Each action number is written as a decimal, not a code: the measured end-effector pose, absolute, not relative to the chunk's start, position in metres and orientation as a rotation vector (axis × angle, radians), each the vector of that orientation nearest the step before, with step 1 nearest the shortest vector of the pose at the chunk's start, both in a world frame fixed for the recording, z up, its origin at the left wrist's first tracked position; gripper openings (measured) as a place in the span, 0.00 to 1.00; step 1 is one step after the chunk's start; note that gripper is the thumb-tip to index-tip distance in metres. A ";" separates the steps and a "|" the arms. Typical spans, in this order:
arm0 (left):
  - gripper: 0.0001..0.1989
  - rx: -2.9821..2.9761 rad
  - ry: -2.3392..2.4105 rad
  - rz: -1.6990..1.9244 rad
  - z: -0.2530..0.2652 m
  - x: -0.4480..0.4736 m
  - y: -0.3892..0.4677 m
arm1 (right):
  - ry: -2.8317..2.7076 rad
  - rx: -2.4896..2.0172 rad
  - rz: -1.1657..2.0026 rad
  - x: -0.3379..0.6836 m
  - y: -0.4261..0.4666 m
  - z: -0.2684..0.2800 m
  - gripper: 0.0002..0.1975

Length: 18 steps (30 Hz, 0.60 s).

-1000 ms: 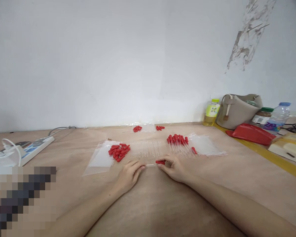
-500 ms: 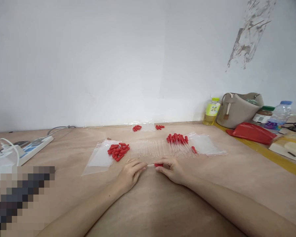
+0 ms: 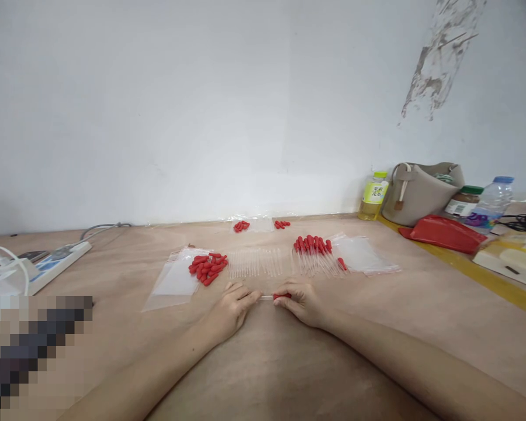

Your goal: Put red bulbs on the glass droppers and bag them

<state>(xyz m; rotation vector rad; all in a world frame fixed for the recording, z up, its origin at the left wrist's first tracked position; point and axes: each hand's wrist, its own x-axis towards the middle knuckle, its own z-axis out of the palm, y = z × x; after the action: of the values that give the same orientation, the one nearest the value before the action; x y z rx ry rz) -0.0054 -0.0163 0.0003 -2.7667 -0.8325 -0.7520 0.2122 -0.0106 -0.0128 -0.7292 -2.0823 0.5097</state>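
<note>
Between my two hands lies a thin clear dropper tube [image 3: 267, 297], held level just above the table. My left hand [image 3: 235, 307] pinches its left end. The fingers of my right hand [image 3: 304, 301] are closed on a red rubber bulb [image 3: 281, 296] at the tube's right end; how far the tube sits inside is hidden. Beyond my left hand is a pile of red rubber bulbs [image 3: 207, 268]. A row of loose clear tubes [image 3: 256, 263] lies past both hands. Farther right are several droppers with red bulbs [image 3: 313, 245], and one bulbed dropper [image 3: 342, 264] sits apart.
Clear plastic bags lie left [image 3: 170, 283] and right [image 3: 366, 255]. Small bulb groups [image 3: 241, 226] sit by the wall. A power strip [image 3: 61, 266] is far left. At right stand a yellow-capped bottle [image 3: 373, 197], a grey bag [image 3: 421, 196] and a red pouch [image 3: 445, 234].
Both hands keep nearly the same pose, still holding the tube and the bulb. The whole view has shifted slightly.
</note>
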 end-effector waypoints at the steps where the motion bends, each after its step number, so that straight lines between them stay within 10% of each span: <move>1: 0.14 -2.757 -0.819 -0.736 0.001 -0.005 -0.017 | -2.089 -0.729 0.505 0.212 -0.011 -0.013 0.07; 18: 0.14 -2.743 -0.816 -0.842 -0.002 0.004 -0.020 | -2.198 -0.717 0.363 0.207 -0.017 -0.004 0.08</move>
<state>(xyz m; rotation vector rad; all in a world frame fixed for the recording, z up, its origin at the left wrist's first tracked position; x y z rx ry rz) 0.0044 -0.0198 -0.0023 -2.7435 -0.8157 -0.8420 0.2072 -0.0174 -0.0040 -0.7167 -2.1982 0.3633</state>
